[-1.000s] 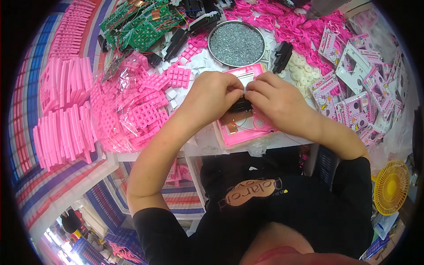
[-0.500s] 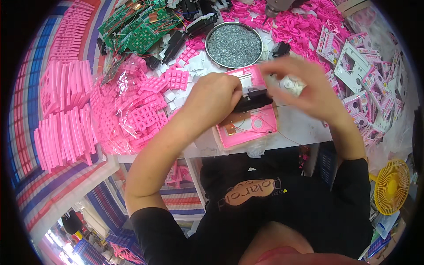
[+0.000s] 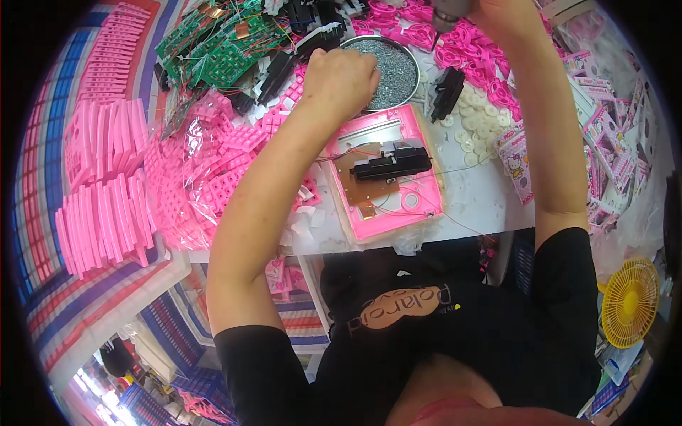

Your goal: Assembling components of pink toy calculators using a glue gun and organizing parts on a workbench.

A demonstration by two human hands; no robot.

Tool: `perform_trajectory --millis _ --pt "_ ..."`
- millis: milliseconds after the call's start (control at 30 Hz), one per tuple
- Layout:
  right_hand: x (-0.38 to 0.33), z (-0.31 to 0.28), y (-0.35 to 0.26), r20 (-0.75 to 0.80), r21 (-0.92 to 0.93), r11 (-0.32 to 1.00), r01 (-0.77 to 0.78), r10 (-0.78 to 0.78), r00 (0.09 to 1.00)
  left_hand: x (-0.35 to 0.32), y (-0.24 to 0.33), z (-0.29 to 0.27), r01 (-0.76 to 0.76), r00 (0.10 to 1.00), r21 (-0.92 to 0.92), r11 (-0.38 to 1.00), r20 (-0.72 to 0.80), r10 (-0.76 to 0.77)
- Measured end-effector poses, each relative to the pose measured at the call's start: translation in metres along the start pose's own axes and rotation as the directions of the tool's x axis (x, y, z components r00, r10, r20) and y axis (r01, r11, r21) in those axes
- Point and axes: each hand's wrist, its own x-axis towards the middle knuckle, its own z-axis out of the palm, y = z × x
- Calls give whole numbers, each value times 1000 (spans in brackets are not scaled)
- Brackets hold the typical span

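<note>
My left hand (image 3: pixel 341 82) reaches over the left rim of a round metal dish (image 3: pixel 389 74) of small silver screws. Its fingers are curled, and what they pinch, if anything, is hidden. At the top edge my right hand (image 3: pixel 506 20) closes on a grey electric screwdriver (image 3: pixel 449 10), its bit pointing down. Nearer me lies a pink plastic case half (image 3: pixel 373 227), inner side up. Inside it are a brown circuit board (image 3: pixel 366 195), thin wires and a black mechanism block (image 3: pixel 391 164) lying crosswise. Neither hand touches the case.
Green circuit boards (image 3: pixel 231 53) and pink keypads (image 3: pixel 213 156) pile up on the left, beside stacked pink panels (image 3: pixel 106 220). Small white discs (image 3: pixel 483 124) and another black block (image 3: pixel 446 94) lie right of the dish. Printed cards (image 3: pixel 604 135) and a yellow fan (image 3: pixel 630 302) are farther right.
My left hand has gone from the black block in the case up to the screw dish. My right hand has moved from beside the case up to the screwdriver.
</note>
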Motion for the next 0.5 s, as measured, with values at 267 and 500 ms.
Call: perform_trajectory --millis 267,500 --pt "-81 66 -12 -45 354 935 29 -14 999 -75 58 -65 -135 946 -279 951 -323 39" --pt "-112 106 -24 14 204 976 74 -79 997 -120 78 -50 -1 953 -559 829 -252 -169"
